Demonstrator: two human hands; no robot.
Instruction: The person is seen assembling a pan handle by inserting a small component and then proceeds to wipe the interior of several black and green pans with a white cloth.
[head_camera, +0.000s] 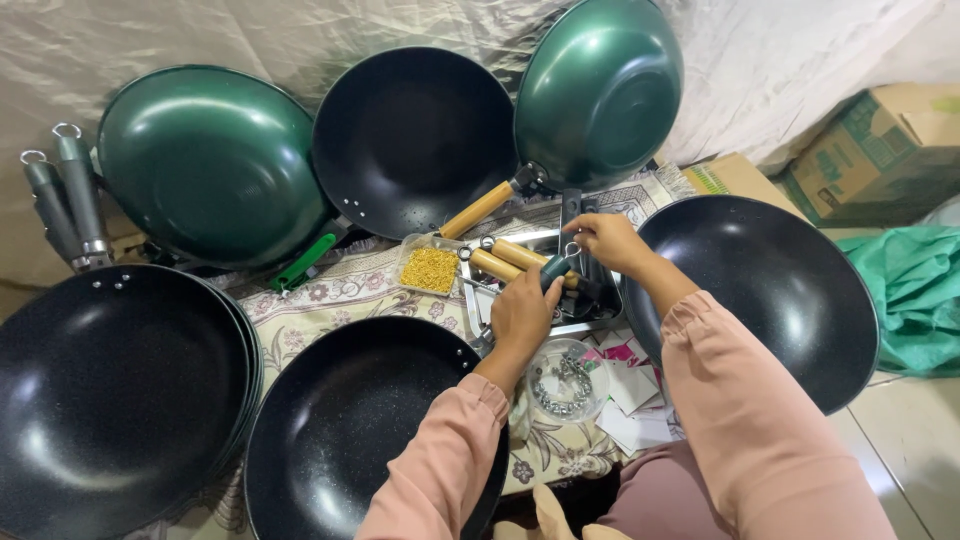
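Holding a teal handle (556, 268) between left hand (522, 315) and right hand (606, 240).

a metal tray (590, 322) lies mid-floor on a patterned mat (330, 295), with wooden handles (505, 258) in it. a box of small screws (430, 269) sits just left of the tray, a round dish of metal rings (567, 380) before it. woks ring the tray: three propped behind against the sheeted wall (250, 40), one right (770, 290), a stack (110, 390) far left, one (350, 430) front-left. cardboard boxes (880, 150) stand at the far right.
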